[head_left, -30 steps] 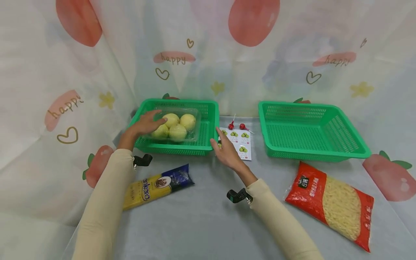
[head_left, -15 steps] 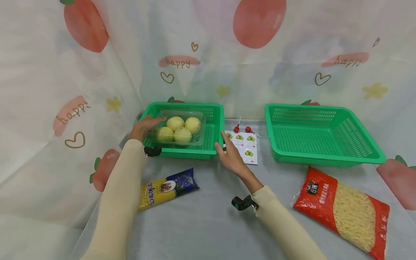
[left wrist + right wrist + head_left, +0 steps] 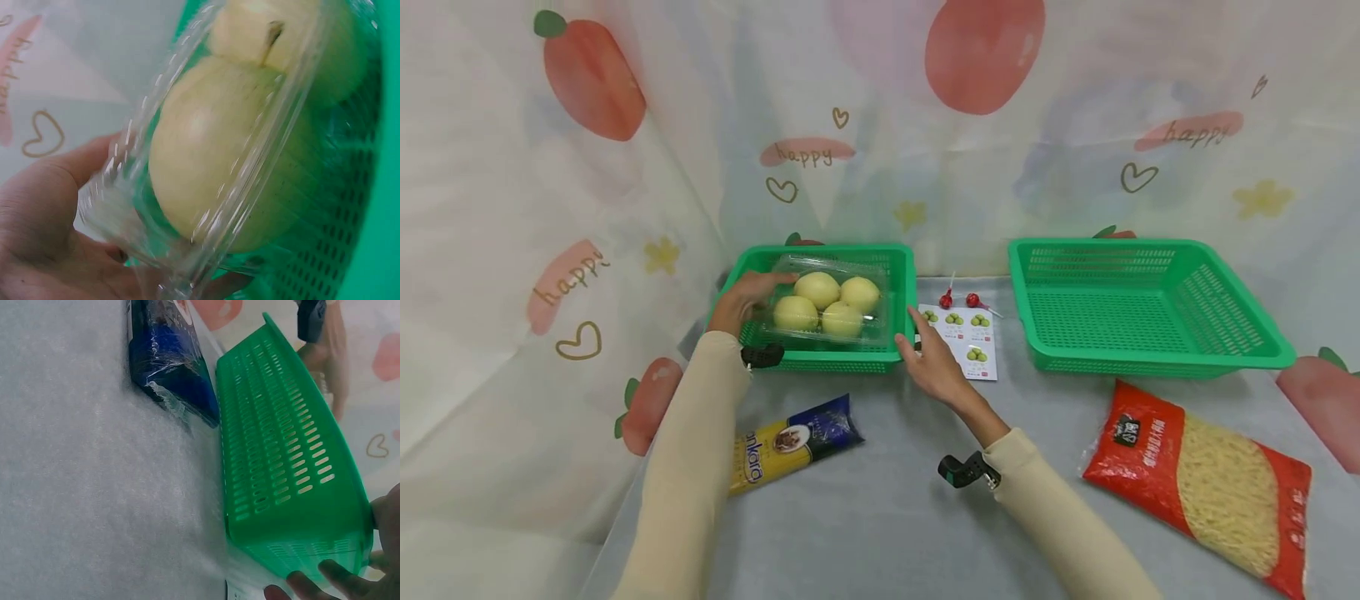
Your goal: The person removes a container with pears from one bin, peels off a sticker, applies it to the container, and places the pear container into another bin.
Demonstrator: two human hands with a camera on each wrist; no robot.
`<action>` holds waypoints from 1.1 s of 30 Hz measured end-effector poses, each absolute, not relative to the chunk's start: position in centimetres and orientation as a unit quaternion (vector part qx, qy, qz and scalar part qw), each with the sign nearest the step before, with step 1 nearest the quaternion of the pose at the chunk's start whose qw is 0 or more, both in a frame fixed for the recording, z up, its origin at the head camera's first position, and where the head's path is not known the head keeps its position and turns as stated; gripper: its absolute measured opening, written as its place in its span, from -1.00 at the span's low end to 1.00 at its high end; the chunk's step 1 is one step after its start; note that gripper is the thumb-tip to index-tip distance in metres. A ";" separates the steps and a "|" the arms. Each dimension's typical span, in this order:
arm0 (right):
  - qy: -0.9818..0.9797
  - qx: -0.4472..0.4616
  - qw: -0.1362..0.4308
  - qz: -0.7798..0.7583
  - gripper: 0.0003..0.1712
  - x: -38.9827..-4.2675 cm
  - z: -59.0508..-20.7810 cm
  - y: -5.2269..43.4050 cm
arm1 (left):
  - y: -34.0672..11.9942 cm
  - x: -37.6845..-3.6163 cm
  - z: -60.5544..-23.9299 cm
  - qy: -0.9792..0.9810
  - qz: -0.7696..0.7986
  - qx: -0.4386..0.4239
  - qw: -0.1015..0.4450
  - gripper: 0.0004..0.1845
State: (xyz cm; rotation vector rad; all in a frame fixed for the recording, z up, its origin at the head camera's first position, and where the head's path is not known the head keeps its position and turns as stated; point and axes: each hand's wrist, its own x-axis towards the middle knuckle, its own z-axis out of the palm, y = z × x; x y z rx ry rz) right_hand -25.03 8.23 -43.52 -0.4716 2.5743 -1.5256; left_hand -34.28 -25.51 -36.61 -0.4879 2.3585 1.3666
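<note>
The left hand grips the left end of a clear plastic box of pears, with the fingers curled around its edge; in the left wrist view the thin plastic wall lies against the palm and a pale yellow pear presses against it from inside. The box sits tilted over the left green basket, in the middle left of the head view, its far side higher than the rim, so it seems to be carried by this one hand. The right hand rests with nearly straight fingers on the right front corner of the same basket, probably to keep the light basket from sliding. Just right of it lies a sheet of fruit stickers, then a second green basket. Nearer the lower edge lie a yellow and blue pasta packet and a red noodle bag.
</note>
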 end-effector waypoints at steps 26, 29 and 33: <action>0.836 -0.152 0.019 -0.527 -0.32 -24.3 -44.6 8.1 | -26.9 -28.9 -33.7 0.757 0.638 -0.126 0.063 -0.59; 0.832 -0.157 0.024 -0.531 -0.33 -24.1 -44.6 8.2 | -26.8 -27.7 -32.9 0.758 0.639 -0.118 0.061 -0.44; 0.829 -0.166 0.030 -0.534 -0.33 -24.1 -44.6 8.5 | -26.5 -25.3 -32.1 0.760 0.639 -0.104 0.057 -0.24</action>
